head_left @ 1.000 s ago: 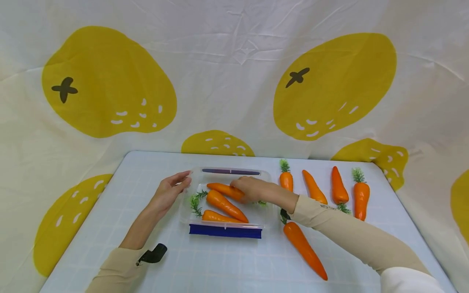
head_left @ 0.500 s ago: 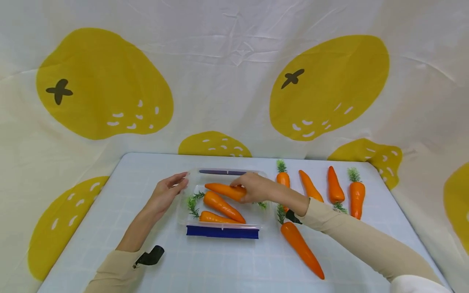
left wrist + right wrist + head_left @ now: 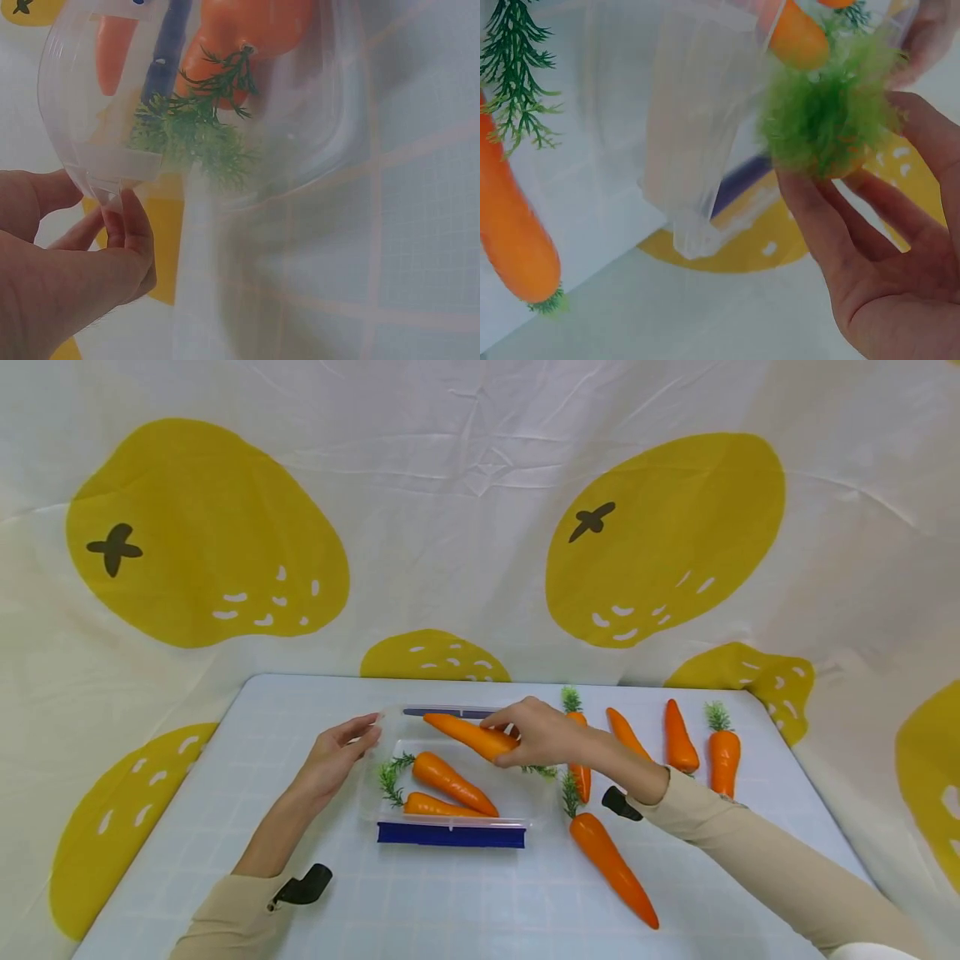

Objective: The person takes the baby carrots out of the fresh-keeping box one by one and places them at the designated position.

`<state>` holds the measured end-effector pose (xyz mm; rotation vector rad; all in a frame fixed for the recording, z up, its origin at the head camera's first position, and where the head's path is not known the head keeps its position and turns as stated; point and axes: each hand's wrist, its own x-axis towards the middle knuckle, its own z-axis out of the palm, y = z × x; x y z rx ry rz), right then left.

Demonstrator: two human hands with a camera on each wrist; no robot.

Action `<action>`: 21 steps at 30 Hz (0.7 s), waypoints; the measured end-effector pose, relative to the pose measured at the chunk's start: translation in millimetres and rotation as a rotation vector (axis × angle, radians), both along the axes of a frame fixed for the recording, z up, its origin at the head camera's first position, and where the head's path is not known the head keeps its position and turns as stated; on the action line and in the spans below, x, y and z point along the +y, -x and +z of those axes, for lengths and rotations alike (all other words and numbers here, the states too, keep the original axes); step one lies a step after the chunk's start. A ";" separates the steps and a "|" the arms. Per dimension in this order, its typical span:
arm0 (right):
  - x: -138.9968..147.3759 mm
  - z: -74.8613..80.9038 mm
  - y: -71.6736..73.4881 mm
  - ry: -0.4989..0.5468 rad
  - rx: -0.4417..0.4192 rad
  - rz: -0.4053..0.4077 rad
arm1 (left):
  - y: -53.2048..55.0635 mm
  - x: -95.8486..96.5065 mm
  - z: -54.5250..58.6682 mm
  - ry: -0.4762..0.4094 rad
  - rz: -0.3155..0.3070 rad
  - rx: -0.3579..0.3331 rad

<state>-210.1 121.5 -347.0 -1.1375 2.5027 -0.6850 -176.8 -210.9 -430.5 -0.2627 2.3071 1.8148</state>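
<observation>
A clear plastic food container point(image 3: 536, 802) with blue-edged flaps stands mid-table. My left hand point(image 3: 341, 762) pinches its left side; in the left wrist view, thumb and fingers point(image 3: 135, 225) close on a clear flap. My right hand point(image 3: 551, 732) grips a carrot point(image 3: 468, 735) by its thick end, raised over the container with its tip pointing left. Its green leafy top point(image 3: 829, 112) shows close up in the right wrist view. Two more carrots lie inside the container, one in the middle point(image 3: 453, 783) and one by the front wall point(image 3: 442, 805), their leaves point(image 3: 390, 781) to the left.
Right of the container, a long carrot point(image 3: 615, 872) lies toward the front. Behind it are several others: one with leaves point(image 3: 579, 777), one partly behind my right arm point(image 3: 626, 732), one tip-up point(image 3: 679, 739), and one farthest right point(image 3: 723, 760). A lemon-print cloth point(image 3: 450, 527) hangs behind.
My right hand has lifted the carrot from the container floor and drawn it up and to the right. My left hand stays at the container's left side. The view has shifted slightly.
</observation>
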 end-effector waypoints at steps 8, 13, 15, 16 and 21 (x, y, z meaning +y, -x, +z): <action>17.4 7.9 -4.7 0.036 -0.036 -0.065 | -0.8 0.3 0.2 0.009 -0.008 0.012; 30.7 7.7 -7.6 0.095 -0.051 -0.112 | -1.9 0.7 1.7 0.008 -0.015 0.027; 36.4 6.6 -8.5 0.125 -0.053 -0.129 | -2.1 0.8 2.2 0.012 -0.015 0.025; 39.5 6.0 -8.9 0.139 -0.052 -0.137 | -2.0 0.5 2.0 0.015 -0.013 0.021; 55.3 5.1 -13.1 0.174 -0.055 -0.195 | -1.0 -1.0 0.4 0.022 -0.012 0.009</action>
